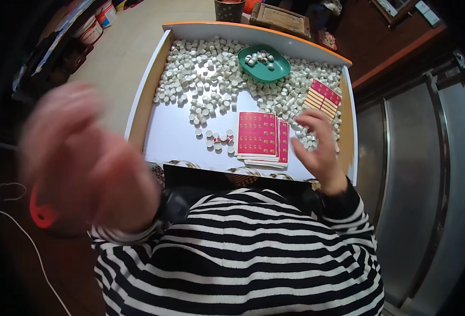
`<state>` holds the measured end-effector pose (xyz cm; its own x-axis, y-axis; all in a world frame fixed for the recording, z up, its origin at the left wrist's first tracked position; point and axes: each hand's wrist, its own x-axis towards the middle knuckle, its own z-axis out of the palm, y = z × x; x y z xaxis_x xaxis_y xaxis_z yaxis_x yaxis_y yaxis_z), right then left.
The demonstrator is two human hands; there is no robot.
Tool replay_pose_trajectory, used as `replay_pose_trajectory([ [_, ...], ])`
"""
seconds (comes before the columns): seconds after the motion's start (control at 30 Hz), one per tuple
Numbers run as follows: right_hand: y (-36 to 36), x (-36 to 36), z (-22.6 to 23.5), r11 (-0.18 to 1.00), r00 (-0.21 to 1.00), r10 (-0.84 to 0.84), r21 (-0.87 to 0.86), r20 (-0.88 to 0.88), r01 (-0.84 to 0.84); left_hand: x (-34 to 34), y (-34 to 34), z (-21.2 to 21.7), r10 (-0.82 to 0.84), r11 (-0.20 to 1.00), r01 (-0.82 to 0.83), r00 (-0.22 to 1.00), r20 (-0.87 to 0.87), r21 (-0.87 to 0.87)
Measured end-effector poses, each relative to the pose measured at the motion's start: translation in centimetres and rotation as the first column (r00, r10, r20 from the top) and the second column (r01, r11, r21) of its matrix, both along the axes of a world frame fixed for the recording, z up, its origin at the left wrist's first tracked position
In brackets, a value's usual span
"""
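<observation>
Nearest the camera is a black-and-white striped top (243,253), filling the lower middle of the view.

The left hand (85,158) is raised close to the camera, well left of the tray, and is heavily blurred. Its fingers appear spread; whether it holds anything cannot be told. A red object (41,213) shows just below it.

The right hand (319,145) rests over the right part of the tray (179,131), fingers loosely curled and partly open, fingertips among the caps (206,79). No grasped item can be made out.

Just left of the right hand lies a stack of pink sticker sheets (258,136), flat on the tray's white floor. A few loose caps lie beside the stack's left edge.

Farther on, a second sheet set (323,97), pink with yellow strips, lies tilted on the caps beyond the right hand.

The caps cover the far half of the tray. A green dish (268,68) sits on them near the far rim, holding several caps.
</observation>
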<state>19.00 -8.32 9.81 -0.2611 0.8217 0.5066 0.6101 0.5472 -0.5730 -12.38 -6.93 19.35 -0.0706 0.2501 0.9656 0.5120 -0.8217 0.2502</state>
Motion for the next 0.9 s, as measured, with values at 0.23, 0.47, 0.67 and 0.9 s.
replay_pose_trajectory([
  [0.23, 5.4, 0.2, -8.9, 0.991, 0.966, -0.061, -0.103, 0.250, 0.089, 6.3, 5.1, -12.8, -0.501, 0.583, 0.135, 0.836, -0.224, -0.801],
  [0.47, 6.7, 0.2, -8.8, 0.969, 0.950, -0.008, -0.233, 0.312, 0.085, 10.1, 7.9, -17.6, -0.517, 0.535, -0.008, 0.788, -0.335, -0.845],
  [0.67, 6.5, 0.2, -9.1, 0.960, 0.969, -0.026, -0.264, 0.245, 0.093, 10.9, 8.6, -18.2, -0.476, 0.574, -0.110, 0.761, -0.440, -0.811],
  [0.9, 6.4, 0.6, -9.0, 0.974, 0.967, -0.029, -0.209, 0.253, 0.084, 11.8, 8.1, -17.9, -0.436, 0.650, -0.048, 0.794, -0.424, -0.758],
])
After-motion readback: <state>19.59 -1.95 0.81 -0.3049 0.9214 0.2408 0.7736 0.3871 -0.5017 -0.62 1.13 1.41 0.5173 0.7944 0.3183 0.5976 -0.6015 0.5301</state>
